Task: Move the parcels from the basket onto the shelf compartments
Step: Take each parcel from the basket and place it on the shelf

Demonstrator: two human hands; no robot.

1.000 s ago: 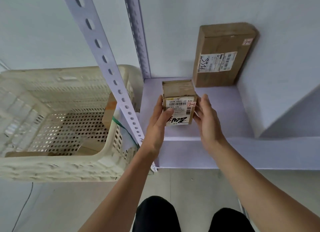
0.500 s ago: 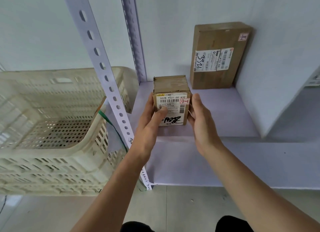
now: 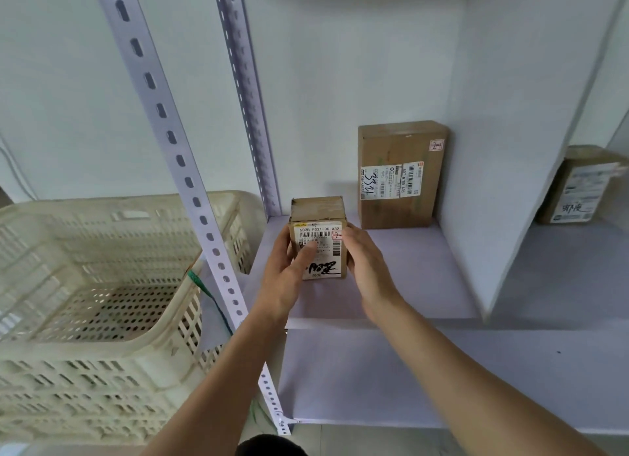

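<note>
A small brown parcel (image 3: 318,214) with a white barcode label stands on the white shelf board (image 3: 408,285) in the left compartment. My left hand (image 3: 287,275) grips its left side, thumb across the label. My right hand (image 3: 366,265) lies against its right side with fingers nearly straight. A taller brown parcel (image 3: 400,176) leans upright against the back wall behind it. The cream plastic basket (image 3: 102,285) sits to the left of the shelf; its perforated floor shows no parcel where I can see it.
A perforated metal upright (image 3: 177,163) stands between basket and shelf, with a second upright (image 3: 248,98) at the back. A white divider (image 3: 510,183) closes the compartment on the right. Beyond it another labelled parcel (image 3: 578,187) stands. A green strap (image 3: 204,289) hangs off the basket.
Both hands have pushed the small parcel deeper onto the shelf board, closer to the tall parcel. The view has lifted, and the right-hand compartment with its parcel has come into sight.
</note>
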